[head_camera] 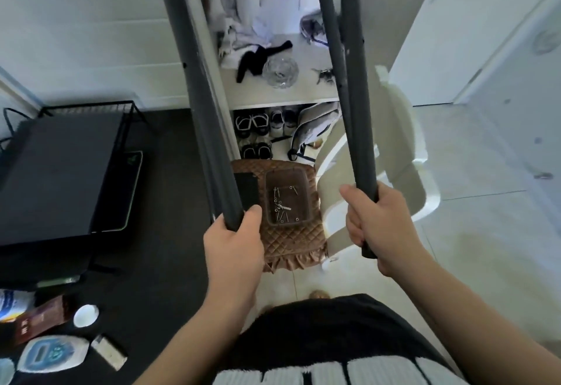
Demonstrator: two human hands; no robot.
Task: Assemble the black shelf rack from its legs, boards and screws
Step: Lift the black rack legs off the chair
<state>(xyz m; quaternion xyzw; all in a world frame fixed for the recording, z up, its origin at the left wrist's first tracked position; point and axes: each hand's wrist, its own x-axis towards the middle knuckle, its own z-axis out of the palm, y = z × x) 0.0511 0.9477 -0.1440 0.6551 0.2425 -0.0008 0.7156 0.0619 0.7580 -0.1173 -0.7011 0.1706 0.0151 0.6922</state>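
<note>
Closet (pixel 273 93) with shoes dead ahead, white tile floor (pixel 485 232) on the right. My left grip (pixel 233 242) is curled tight round the bottom of some black legs (pixel 197 81), and my right grip (pixel 375 223) is wrapped round the other legs (pixel 349 87), all pointing up and away from me. Screws (pixel 282 205) sit in a small tray (pixel 268 193) on the brown cushion (pixel 288 242) between my hands. Black boards (pixel 57 172) lie on the dark desk (pixel 170 232) to my left.
</note>
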